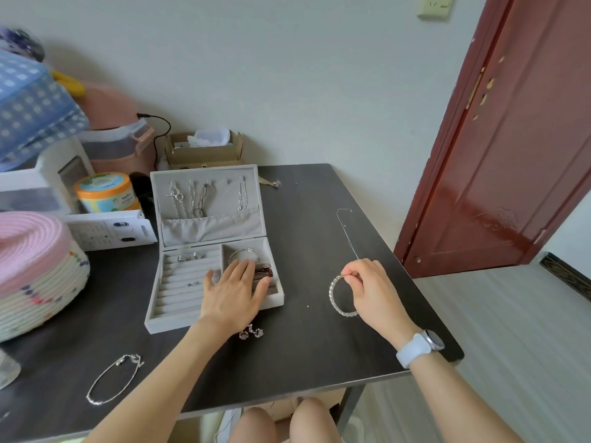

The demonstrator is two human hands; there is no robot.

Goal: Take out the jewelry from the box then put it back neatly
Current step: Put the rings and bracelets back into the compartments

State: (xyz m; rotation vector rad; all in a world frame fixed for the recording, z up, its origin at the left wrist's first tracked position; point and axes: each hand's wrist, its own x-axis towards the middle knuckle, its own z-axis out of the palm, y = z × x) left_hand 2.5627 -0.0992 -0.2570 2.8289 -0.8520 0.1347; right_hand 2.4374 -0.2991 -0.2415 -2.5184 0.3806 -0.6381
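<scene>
A: While the right hand [367, 289] pinches the beaded bracelet [339, 297] against the table [303, 219], where does the left hand [235, 287] lie?

B: Flat, fingers straight, over the jewelry box [179, 318], covering its right compartments (a bangle [243, 252] shows just beyond the fingertips).

A: Progress?

B: Seemingly mid-removal. Out: a chain bracelet [112, 380] left of the left forearm, earrings [251, 332] beside the left wrist, a thin necklace [347, 231] beyond the right hand. Rings [190, 257] and lid chains [188, 199] remain inside; returning everything remains.
</scene>
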